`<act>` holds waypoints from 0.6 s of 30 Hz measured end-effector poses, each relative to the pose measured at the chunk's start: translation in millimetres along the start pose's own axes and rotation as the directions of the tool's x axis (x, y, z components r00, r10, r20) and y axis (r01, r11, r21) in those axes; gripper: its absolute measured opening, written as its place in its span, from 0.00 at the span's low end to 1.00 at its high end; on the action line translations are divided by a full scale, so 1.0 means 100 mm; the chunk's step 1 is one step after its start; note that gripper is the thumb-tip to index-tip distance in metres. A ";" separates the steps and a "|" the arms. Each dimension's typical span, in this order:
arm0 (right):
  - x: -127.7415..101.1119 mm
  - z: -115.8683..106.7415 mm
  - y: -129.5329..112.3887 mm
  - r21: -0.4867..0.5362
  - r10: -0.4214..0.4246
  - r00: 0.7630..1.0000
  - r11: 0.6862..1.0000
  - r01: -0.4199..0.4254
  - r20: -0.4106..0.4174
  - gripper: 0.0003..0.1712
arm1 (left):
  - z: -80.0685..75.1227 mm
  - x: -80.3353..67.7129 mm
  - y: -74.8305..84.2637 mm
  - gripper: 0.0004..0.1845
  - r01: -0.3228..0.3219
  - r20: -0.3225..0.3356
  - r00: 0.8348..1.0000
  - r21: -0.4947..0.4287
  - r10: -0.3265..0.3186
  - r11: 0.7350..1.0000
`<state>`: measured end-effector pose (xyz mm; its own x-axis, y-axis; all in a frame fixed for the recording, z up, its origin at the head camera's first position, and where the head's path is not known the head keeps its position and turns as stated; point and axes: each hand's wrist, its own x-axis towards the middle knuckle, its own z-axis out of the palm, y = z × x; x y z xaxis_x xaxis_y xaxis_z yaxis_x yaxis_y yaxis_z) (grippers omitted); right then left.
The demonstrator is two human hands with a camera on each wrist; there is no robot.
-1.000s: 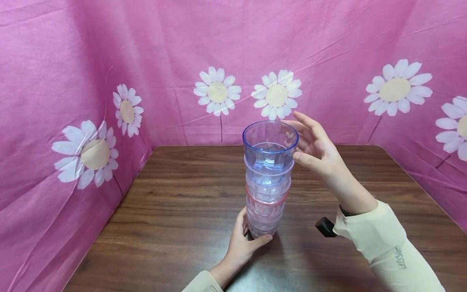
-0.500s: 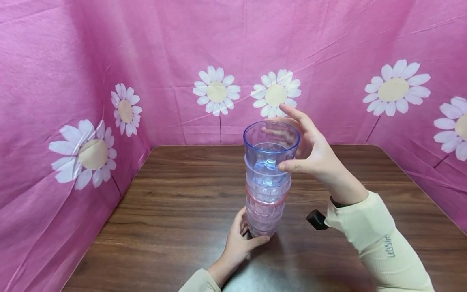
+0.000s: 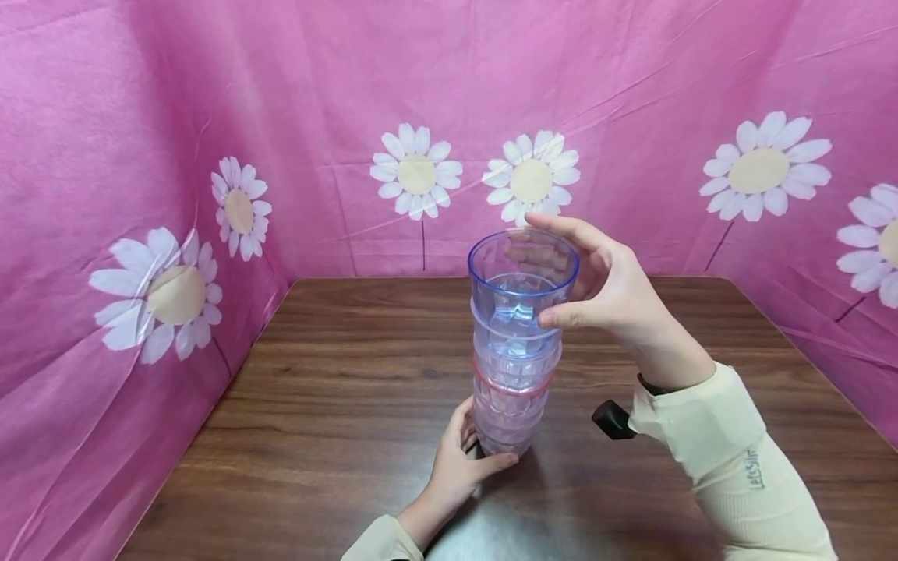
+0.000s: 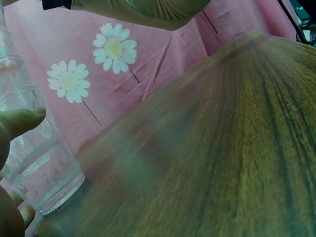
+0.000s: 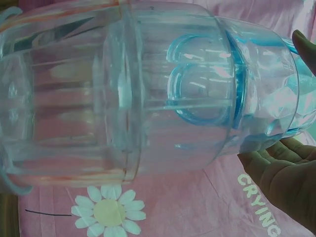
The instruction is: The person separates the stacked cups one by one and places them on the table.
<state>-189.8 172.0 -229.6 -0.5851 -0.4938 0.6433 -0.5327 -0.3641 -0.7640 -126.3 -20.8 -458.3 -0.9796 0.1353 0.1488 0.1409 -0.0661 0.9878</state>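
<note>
A tall stack of nested clear plastic cups stands upright in the head view. The blue-rimmed cup is on top, and a red rim shows about halfway down. With thumb in front and fingers behind, my right hand holds the blue-rimmed cup near its top. My left hand grips the bottom cup, thumb across its front. The left wrist view shows the bottom cup low, beside the left thumb. In the right wrist view, the stack lies across the picture, with right-hand fingers under the blue cup.
A brown wood-grain table lies under the stack. Pink cloth printed with white daisies hangs behind it and along both sides. A black block sticks out at the right sleeve.
My right hand has moved left from the cup's right side, and its thumb and fingers now wrap the blue-rimmed cup. The stack and left hand have hardly moved.
</note>
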 end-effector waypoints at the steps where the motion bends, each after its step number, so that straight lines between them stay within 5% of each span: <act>1: 0.00 0.00 0.00 -0.002 -0.004 1.000 1.000 0.004 0.000 0.50 | 0.00 0.00 0.00 0.46 0.000 0.000 1.000 0.001 0.000 1.000; 18: 0.11 0.01 -0.11 0.081 -0.060 0.992 0.994 0.069 -0.109 0.43 | -0.01 0.00 -0.02 0.45 -0.040 0.019 0.999 -0.010 0.040 0.999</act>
<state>-189.7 170.3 -214.4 -0.6150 -0.3819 0.6898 -0.5209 -0.4600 -0.7191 -127.0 -21.9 -460.4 -0.9701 0.1517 0.1894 0.1786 -0.0814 0.9805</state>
